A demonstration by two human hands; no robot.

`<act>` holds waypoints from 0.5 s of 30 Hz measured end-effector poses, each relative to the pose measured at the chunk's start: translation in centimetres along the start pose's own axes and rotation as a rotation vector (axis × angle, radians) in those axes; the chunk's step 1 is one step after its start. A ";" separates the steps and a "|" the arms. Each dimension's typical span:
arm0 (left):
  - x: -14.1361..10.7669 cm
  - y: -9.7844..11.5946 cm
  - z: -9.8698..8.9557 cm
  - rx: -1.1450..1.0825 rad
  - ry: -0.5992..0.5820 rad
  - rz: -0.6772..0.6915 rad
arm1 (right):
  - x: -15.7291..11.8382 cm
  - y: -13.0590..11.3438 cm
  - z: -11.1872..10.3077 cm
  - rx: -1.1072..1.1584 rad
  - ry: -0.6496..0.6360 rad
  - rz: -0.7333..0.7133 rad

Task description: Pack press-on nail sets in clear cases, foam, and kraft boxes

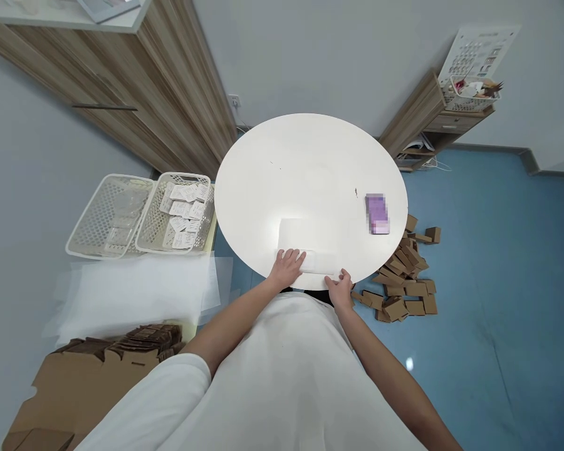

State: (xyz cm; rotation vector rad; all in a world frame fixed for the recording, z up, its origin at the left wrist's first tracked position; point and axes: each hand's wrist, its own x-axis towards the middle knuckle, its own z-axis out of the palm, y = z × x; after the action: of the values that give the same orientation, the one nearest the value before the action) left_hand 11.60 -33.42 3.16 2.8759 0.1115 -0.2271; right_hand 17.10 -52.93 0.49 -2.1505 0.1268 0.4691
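A thin white sheet of paper [295,233] lies near the front edge of the round white table [305,150]. On its lower part is a flat, whitish rectangular piece [308,260], hard to make out against the paper. My left hand [286,270] rests on this piece and the sheet, fingers spread and flat. By the sheet's lower right corner is my right hand [339,290], thumb and forefinger apart at the table's edge. Whether it touches the paper is unclear.
A blurred purple object [377,214] lies on the table's right. To the left stand two white baskets [140,225], one with small printed packets, above white sheets [136,288] and flattened cardboard [89,388]. Small brown boxes [404,282] litter the floor at right.
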 end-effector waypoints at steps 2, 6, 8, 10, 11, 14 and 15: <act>0.6 -0.3 -0.2 0.002 0.012 -0.020 | 0.1 -0.7 0.1 0.045 -0.024 0.061; 1.4 -1.0 -0.4 -0.011 0.017 -0.038 | 1.0 -2.3 1.2 0.150 -0.126 0.168; 1.6 -1.2 -0.5 -0.021 0.006 -0.043 | 1.8 -3.3 2.1 0.154 -0.120 0.116; 1.6 -1.3 -0.5 -0.025 -0.009 -0.044 | 2.7 -4.4 3.0 0.143 -0.080 0.106; 1.6 -1.3 -0.5 -0.023 -0.014 -0.045 | 3.2 -4.8 3.3 0.132 -0.067 0.112; 1.6 -1.3 -0.4 -0.011 -0.013 -0.044 | 4.3 -6.0 3.6 0.125 -0.063 0.148; 1.5 -1.3 -0.4 -0.009 -0.008 -0.039 | 4.5 -6.3 3.4 0.136 -0.081 0.161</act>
State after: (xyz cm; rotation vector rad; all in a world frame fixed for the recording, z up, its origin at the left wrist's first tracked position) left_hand 13.05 -31.96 2.99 2.8660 0.1662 -0.2446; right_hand 21.95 -46.09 1.80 -1.9931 0.2799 0.6225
